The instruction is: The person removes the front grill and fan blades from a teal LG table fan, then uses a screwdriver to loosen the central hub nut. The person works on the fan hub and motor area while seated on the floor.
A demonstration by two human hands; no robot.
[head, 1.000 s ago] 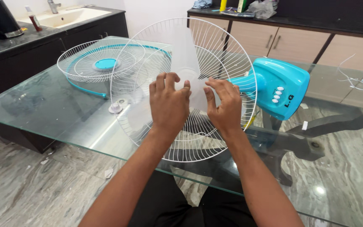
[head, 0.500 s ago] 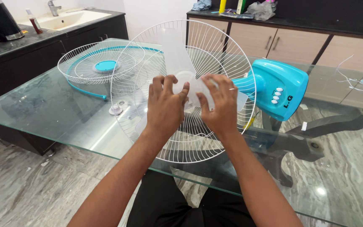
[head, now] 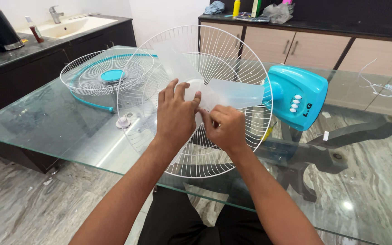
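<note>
Hands meet at the centre of the frame, on the hub of the clear fan blade [head: 214, 93]. The left hand [head: 175, 115] lies flat with fingers spread over the hub, while the right hand [head: 223, 127] has curled in from the more open pose of a moment ago and now pinches something small at the hub, too hidden to name. The blade has turned since then, one wing now pointing right toward the turquoise motor housing [head: 298, 95], so the hub work looks under way. The blade sits inside the white rear grille [head: 196, 154], which stands upright on the glass table [head: 46, 122]. At left lies the front grille [head: 107, 72], flat, with a small round cap [head: 123, 122] near it. A sink counter fills the upper left.
</note>
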